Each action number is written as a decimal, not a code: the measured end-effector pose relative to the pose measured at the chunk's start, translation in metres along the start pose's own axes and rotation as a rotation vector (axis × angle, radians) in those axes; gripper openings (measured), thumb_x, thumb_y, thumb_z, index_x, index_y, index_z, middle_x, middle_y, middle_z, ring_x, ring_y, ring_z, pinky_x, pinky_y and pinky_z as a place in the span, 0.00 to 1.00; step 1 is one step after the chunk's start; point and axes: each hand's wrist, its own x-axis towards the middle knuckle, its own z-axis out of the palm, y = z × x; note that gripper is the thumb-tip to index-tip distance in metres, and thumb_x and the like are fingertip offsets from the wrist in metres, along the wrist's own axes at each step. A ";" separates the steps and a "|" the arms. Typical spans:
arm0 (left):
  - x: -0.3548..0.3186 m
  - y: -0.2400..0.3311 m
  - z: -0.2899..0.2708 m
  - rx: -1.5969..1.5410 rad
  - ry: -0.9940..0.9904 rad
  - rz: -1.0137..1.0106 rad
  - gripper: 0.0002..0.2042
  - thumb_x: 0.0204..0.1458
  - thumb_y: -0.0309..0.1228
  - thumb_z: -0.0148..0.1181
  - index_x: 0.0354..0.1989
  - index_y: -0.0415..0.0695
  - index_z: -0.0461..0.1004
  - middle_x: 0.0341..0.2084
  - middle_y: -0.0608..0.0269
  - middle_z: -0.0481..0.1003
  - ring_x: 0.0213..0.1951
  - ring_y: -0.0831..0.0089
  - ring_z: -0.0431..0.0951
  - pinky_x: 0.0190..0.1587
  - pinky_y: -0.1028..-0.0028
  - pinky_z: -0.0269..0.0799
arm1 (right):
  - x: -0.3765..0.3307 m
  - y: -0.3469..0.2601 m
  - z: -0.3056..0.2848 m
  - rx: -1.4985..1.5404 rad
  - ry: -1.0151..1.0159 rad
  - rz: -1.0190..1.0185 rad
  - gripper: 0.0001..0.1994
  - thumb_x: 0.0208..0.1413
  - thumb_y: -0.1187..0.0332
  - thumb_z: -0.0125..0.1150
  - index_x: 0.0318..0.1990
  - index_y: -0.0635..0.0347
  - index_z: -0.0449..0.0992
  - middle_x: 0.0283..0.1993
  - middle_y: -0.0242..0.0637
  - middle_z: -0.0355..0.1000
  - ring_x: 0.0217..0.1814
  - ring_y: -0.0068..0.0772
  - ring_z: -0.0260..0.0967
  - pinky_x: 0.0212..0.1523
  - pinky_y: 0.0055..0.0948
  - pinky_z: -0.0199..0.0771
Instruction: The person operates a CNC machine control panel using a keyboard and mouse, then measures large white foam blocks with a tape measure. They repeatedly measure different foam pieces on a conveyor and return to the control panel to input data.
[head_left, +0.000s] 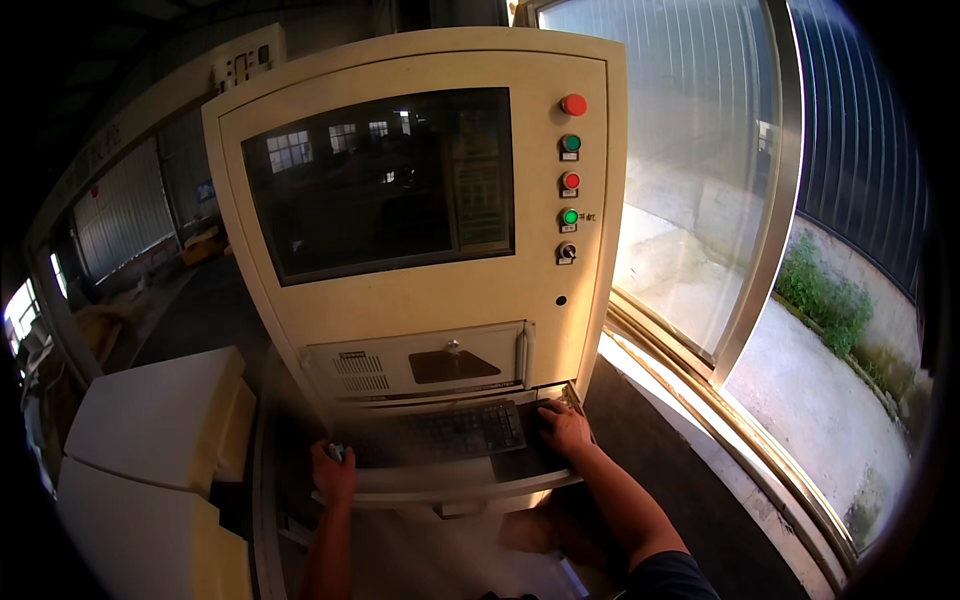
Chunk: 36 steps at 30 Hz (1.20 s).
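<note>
My left hand [335, 472] is at the left end of a pull-out keyboard tray [420, 492], its fingers closed round a small pale-blue object [337, 453] whose kind I cannot make out. A black keyboard [470, 428] lies on the tray between my hands, its left part blurred. Just past the keyboard's right end, my right hand [566, 428] rests low over the dark tray surface with its fingers curled forward. Whatever lies under that palm is hidden. Above the tray rises a beige control cabinet [420, 305] with a dark, reflecting screen [380, 185].
Buttons, including a red one [573, 105], and a switch [568, 251] line the cabinet's right side. Under the screen is a vented panel [420, 362]. Pale box-like housings [150, 420] stand at the left. A framed glass pane [700, 180] borders the right, with plants [825, 295] outside.
</note>
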 end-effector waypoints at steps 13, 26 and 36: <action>0.000 0.002 -0.002 0.000 0.017 0.024 0.29 0.50 0.39 0.69 0.57 0.41 0.66 0.49 0.46 0.75 0.50 0.48 0.77 0.50 0.55 0.73 | 0.003 0.003 0.006 0.026 0.019 -0.015 0.29 0.48 0.58 0.69 0.60 0.45 0.74 0.66 0.38 0.66 0.62 0.50 0.68 0.62 0.44 0.70; 0.000 -0.004 0.001 0.011 0.040 0.048 0.29 0.48 0.40 0.69 0.56 0.40 0.66 0.48 0.45 0.75 0.50 0.46 0.77 0.51 0.55 0.72 | 0.005 0.005 0.008 0.051 0.016 -0.038 0.28 0.49 0.59 0.69 0.60 0.47 0.73 0.67 0.39 0.64 0.62 0.51 0.68 0.63 0.44 0.69; 0.004 -0.015 0.007 0.000 0.035 0.049 0.30 0.48 0.41 0.69 0.56 0.41 0.66 0.47 0.45 0.75 0.49 0.46 0.77 0.50 0.55 0.72 | 0.005 0.002 0.006 0.030 0.001 -0.038 0.27 0.50 0.58 0.68 0.60 0.46 0.74 0.67 0.37 0.63 0.60 0.51 0.69 0.62 0.44 0.70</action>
